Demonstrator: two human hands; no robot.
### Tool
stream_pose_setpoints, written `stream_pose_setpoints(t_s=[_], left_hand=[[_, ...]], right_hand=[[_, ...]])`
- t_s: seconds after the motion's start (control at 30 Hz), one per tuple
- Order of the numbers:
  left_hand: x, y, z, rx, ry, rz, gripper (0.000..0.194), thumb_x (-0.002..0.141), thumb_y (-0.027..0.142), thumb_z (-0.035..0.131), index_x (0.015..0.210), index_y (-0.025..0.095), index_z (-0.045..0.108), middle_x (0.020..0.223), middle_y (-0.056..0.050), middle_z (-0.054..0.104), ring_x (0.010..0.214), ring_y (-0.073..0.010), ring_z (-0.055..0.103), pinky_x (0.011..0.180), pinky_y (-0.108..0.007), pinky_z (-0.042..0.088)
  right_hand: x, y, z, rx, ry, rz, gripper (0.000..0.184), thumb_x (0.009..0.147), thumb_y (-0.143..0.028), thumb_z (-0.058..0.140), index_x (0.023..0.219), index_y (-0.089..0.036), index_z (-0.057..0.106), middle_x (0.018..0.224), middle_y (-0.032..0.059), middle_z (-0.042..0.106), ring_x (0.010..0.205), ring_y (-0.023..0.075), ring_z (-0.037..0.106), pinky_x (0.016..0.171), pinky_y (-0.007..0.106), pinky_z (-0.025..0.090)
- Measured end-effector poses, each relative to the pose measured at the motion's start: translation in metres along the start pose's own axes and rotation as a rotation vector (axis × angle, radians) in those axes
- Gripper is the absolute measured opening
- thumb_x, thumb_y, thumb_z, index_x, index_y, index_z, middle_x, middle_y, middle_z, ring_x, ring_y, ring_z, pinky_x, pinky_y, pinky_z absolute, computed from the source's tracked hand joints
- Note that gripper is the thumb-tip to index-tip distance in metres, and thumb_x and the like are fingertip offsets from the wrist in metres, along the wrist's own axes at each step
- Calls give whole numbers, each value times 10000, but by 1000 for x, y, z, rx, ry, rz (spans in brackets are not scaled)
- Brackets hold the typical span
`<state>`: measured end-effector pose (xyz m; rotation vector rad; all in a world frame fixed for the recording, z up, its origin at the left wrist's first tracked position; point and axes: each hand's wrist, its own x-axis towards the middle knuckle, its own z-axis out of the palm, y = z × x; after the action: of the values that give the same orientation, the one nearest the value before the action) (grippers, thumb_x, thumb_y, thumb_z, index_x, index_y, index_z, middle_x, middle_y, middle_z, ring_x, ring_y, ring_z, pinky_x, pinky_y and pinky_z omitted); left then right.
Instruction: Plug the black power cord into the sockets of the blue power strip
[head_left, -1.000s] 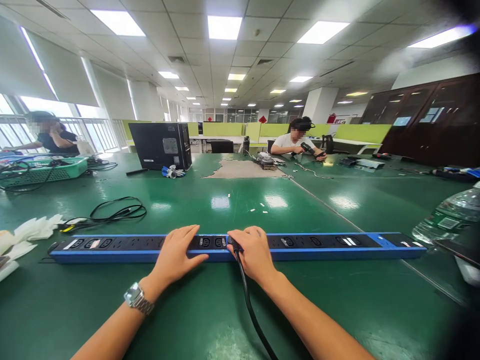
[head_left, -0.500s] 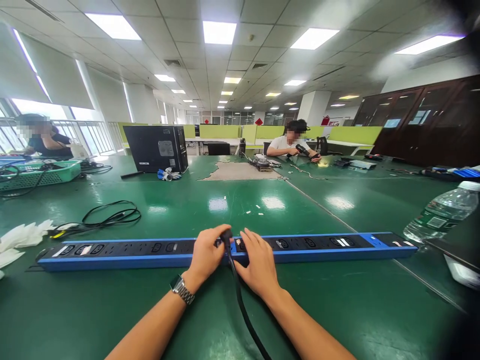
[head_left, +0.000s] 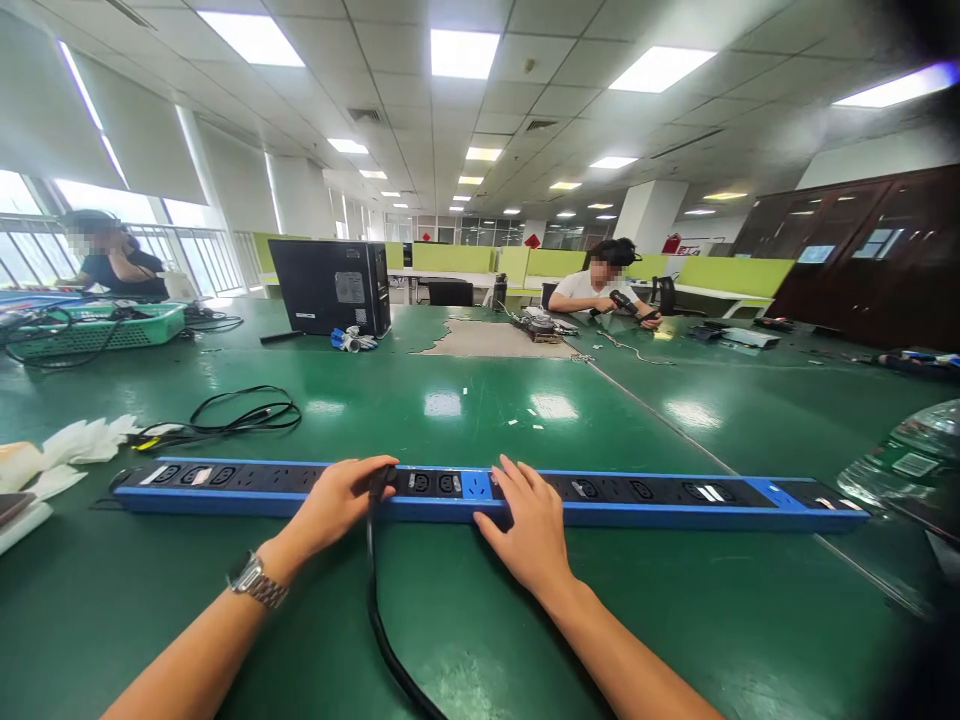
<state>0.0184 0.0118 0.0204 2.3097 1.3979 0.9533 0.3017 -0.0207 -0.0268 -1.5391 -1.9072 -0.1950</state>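
A long blue-and-black power strip (head_left: pixel 637 517) with rows of sockets lies across the green table in front of me. My left hand (head_left: pixel 341 503), a watch on its wrist, pinches a black power plug (head_left: pixel 380 482) at the strip's sockets, left of the middle. Whether the plug's pins are inside a socket is hidden. From the plug a thick black cable (head_left: pixel 373 600) runs down toward me. My right hand (head_left: pixel 532 520) grips the strip just right of the blue socket section, its fingers over the top and its thumb at the front edge.
Coiled black cable (head_left: pixel 251 412) and white tissues (head_left: pixel 90 440) lie at left. A water bottle (head_left: pixel 911 455) is at right. Farther back stand a computer tower (head_left: pixel 322 287), blue-white gloves (head_left: pixel 352 340) and a green basket (head_left: pixel 142 328). Two people sit beyond, one holding a black tool.
My left hand has moved left along the strip with the plug, away from my right hand. My right hand stays on the strip. The camera view has shifted slightly.
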Motion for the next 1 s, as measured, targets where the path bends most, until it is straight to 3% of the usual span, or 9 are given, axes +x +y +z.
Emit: stream_pose_setpoints(t_s=[0.23, 0.37, 0.47, 0.57, 0.63, 0.73, 0.8, 0.87, 1.0], left_hand=[[5, 6, 7, 174, -4, -16, 352, 843, 396, 587, 1154, 255, 677, 978, -43, 753, 860, -224, 675, 811, -332, 513], [-1, 2, 8, 242, -27, 43, 378, 866, 379, 561, 1222, 272, 629, 1177, -50, 705, 1111, -250, 624, 993, -404, 434], [-6, 1, 10, 327, -58, 81, 688, 783, 449, 659, 1411, 277, 437, 1307, -81, 628, 1256, -277, 530, 1075, -467, 348], [-9, 0, 15, 432, 30, 10, 923, 690, 478, 741, 1470, 210, 325, 1328, -145, 599, 1259, -308, 518, 1079, -500, 326], [-9, 0, 17, 494, 72, -55, 757, 729, 409, 715, 1398, 183, 441, 1301, -160, 615, 1243, -319, 528, 1069, -508, 333], [-9, -1, 18, 532, 61, -70, 511, 768, 348, 671, 1251, 204, 588, 1284, -138, 632, 1218, -314, 547, 1066, -508, 335], [-9, -2, 18, 523, 59, -59, 499, 764, 417, 680, 1217, 221, 610, 1266, -126, 644, 1192, -312, 565, 1056, -508, 347], [-9, -4, 18, 510, 66, -52, 562, 743, 515, 692, 1215, 222, 610, 1251, -128, 652, 1181, -319, 568, 1053, -516, 348], [-9, -8, 20, 485, 91, -45, 646, 721, 620, 680, 1220, 215, 608, 1252, -130, 650, 1191, -331, 559, 1073, -535, 323]], right_hand=[[0, -12, 6, 40, 50, -48, 504, 810, -354, 602, 1283, -187, 557, 1415, 99, 521, 1302, 308, 427, 1051, 523, 342], [-1, -19, 4, 75, 40, -74, 483, 816, -349, 598, 1272, -192, 566, 1407, 94, 530, 1301, 308, 424, 1051, 519, 340], [8, -39, 4, 129, 28, -96, 439, 826, -350, 601, 1240, -204, 590, 1350, 83, 583, 1262, 293, 452, 1056, 507, 327], [26, -70, 11, 201, -27, -127, 447, 815, -360, 630, 1237, -217, 593, 1288, 67, 628, 1204, 278, 486, 1060, 488, 312], [39, -90, 18, 234, -97, -142, 465, 789, -358, 663, 1231, -229, 597, 1252, 60, 649, 1172, 281, 502, 1043, 488, 320], [56, -110, 24, 282, -178, -168, 286, 801, -323, 653, 1080, -261, 666, 1083, 34, 716, 1061, 261, 554, 980, 466, 367], [63, -112, 17, 356, -94, -151, 197, 846, -314, 605, 1022, -264, 677, 1020, 28, 726, 994, 229, 578, 934, 423, 402], [67, -101, 2, 433, 102, -103, 234, 873, -349, 571, 1066, -251, 660, 1059, 48, 712, 1002, 217, 586, 906, 392, 430], [60, -39, -39, 412, 373, -2, 324, 859, -441, 564, 1075, -215, 647, 1044, 86, 700, 988, 235, 615, 891, 397, 466]])
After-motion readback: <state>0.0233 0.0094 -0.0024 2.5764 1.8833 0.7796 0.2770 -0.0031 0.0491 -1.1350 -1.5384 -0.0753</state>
